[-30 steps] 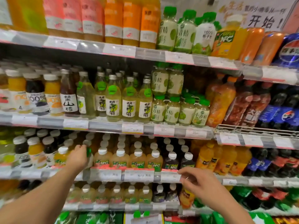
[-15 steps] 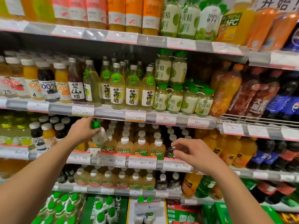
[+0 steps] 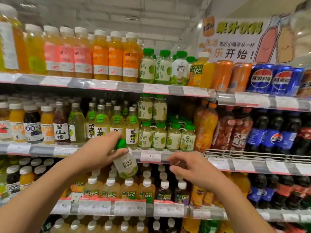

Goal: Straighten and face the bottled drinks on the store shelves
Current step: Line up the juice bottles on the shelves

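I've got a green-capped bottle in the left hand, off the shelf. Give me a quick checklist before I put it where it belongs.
1. Grip: left hand holds the coconut water bottle at its neck, just under the green cap; ok.
2. Bottle upright: tilted; not ok.
3. Label facing out: "100%" print faces the camera; ok.
4. Destination found: matching bottle stands on the top shelf beside the green-capped juice bottles; ok.
5. Free slot there: cannot tell.
6. Right hand free to steady neighbours: holds nothing, fingers loosely curled; ok.
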The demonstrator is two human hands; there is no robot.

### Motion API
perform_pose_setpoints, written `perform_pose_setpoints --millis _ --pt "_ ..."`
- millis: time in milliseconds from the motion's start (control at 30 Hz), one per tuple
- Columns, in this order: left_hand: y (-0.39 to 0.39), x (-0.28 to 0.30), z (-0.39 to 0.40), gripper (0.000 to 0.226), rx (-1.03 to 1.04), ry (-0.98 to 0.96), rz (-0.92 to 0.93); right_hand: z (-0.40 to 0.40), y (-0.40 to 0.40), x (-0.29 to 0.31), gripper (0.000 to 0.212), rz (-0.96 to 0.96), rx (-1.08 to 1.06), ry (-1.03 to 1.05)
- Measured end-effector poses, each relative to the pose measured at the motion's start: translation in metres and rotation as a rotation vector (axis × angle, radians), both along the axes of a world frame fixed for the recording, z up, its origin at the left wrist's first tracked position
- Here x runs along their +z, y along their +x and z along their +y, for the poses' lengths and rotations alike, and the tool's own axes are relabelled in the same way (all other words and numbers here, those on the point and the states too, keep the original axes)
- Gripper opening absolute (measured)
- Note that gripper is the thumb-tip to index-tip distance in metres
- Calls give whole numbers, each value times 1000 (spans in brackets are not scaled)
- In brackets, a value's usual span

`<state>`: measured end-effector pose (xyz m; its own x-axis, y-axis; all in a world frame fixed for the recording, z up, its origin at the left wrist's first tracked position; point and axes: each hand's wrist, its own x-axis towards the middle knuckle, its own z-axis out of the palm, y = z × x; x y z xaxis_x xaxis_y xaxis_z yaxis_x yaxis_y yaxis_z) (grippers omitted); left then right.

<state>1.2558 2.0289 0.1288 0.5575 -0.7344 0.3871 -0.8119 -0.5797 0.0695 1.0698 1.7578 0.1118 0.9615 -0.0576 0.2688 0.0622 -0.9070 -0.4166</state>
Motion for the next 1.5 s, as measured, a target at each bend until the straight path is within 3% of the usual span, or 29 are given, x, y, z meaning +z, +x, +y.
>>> perform_pose_setpoints --millis 267,400,467,667,900,1033,1133,1333,1500 --pt "-30 80 -63 45 -71 -239 -82 -42 -4 70 24 -217 -31 -42" --pt "-33 118 -86 64 -165 -290 -117 -61 -4 107 21 -350 -75 -3" --pt "-34 135 -96 59 -207 -323 -130 -67 -3 125 18 -455 -109 4" --pt "-28 155 -123 67 -161 -265 -139 -88 33 176 20 -816 -443 -35" --pt "-10 141 -133 50 -114 -229 -289 -101 77 201 67 -656 -588 -33" --pt "-3 145 -130 62 -112 -257 -315 -97 93 205 83 -616 -623 -6" --pt "3 146 -130 73 -105 -274 -339 -95 99 205 81 -577 -665 -16" --pt "6 147 -132 74 -104 -297 -300 -97 98 208 60 -568 -612 87" --pt "2 154 -134 54 -97 -252 -285 -101 72 211 59 -652 -521 153"
